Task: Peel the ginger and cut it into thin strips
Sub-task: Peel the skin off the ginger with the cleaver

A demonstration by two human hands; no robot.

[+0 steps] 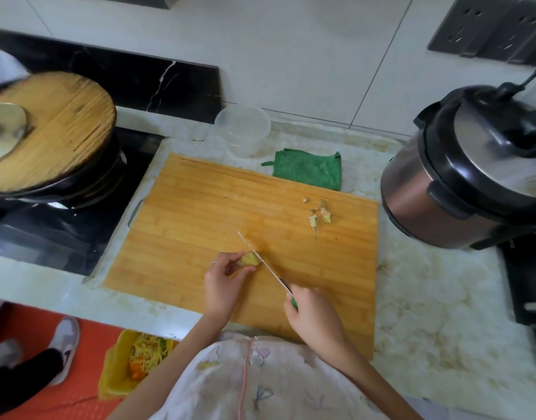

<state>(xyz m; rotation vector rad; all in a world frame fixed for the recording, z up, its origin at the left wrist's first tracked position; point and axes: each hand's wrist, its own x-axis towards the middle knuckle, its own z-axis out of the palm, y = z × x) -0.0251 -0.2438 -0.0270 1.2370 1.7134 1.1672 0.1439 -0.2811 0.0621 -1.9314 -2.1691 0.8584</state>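
Observation:
A yellowish piece of ginger [249, 259] lies on the wooden cutting board [200, 213], near its front middle. My left hand [226, 280] pinches the ginger from the left with fingertips and thumb. My right hand [313, 316] grips the green handle of a knife [268, 266]. The thin blade runs up and left from that hand and rests against the right end of the ginger. Several ginger peel scraps [319, 215] lie on the board's far right part.
A green cloth [309, 169] and a clear plastic container [244, 130] sit behind the board. A pressure cooker [472, 171] stands at the right, a lidded wok [48, 137] on the stove at the left. A yellow bin [133, 359] of scraps stands on the floor.

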